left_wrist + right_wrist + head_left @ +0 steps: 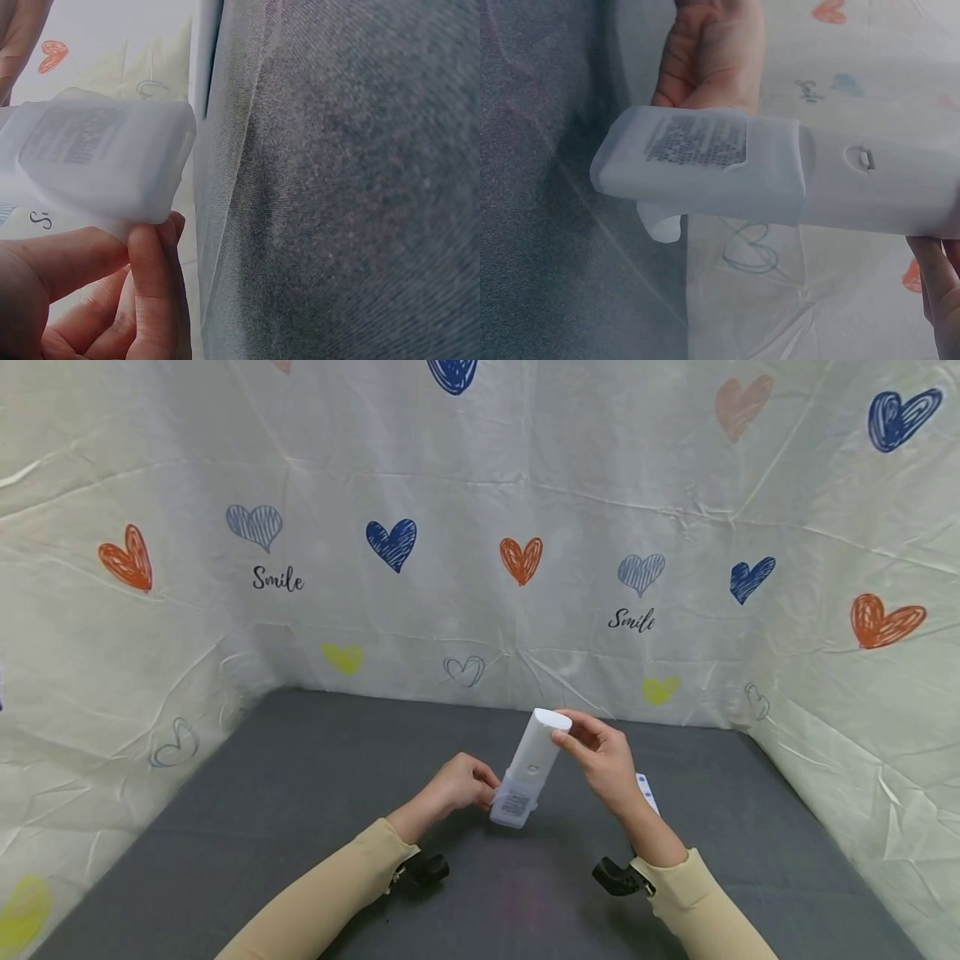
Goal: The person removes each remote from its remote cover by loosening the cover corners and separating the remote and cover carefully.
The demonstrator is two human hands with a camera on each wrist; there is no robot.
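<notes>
A white remote control [542, 745] is held tilted above the dark table, its back with a small battery-cover latch [866, 158] showing. Its lower part sits inside a translucent plastic holder [515, 802], through which a printed label [697, 141] is visible. With thumb and fingers, my right hand [603, 760] grips the upper end of the remote. My left hand [459, 783] pinches the holder at its lower left side, seen close up in the left wrist view. On the holder's other side a small tab [661, 223] sticks out.
Behind my right wrist, a flat white thing with blue marks [647, 793] lies on the dark grey table [300, 760], partly hidden by the arm. A white cloth with printed hearts [450, 610] hangs at the back and both sides.
</notes>
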